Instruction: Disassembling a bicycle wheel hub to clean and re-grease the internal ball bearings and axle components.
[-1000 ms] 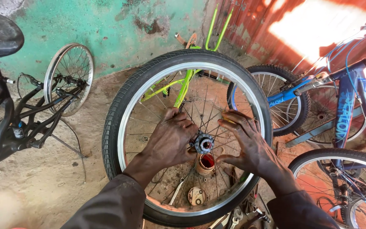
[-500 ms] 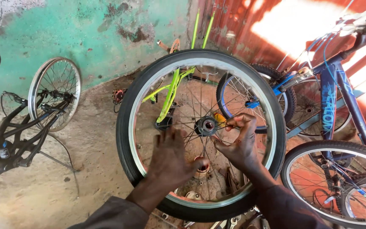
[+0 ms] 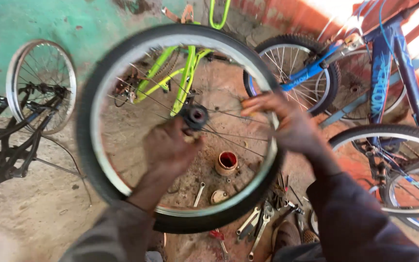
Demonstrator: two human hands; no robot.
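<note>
I hold a spoked bicycle wheel (image 3: 93, 160) with a black tyre and silver rim up in front of me; it is blurred by motion. My left hand (image 3: 168, 148) grips the wheel at its black hub (image 3: 195, 115), from below. My right hand (image 3: 287, 123) rests on the spokes and the rim at the wheel's right side, fingers spread towards the hub.
On the dirt floor under the wheel lie a small rusty cup (image 3: 227, 163), spanners (image 3: 255, 225) and other small parts. A lime-green bike frame (image 3: 187, 73) stands behind. A blue bicycle (image 3: 381, 77) is at the right, a black bike (image 3: 6, 145) and a bare wheel (image 3: 42, 82) at the left.
The wheel has been lifted off the floor and turned up towards me. My left hand slid to the hub, and my right hand moved out to the rim. The cup on the floor came into view.
</note>
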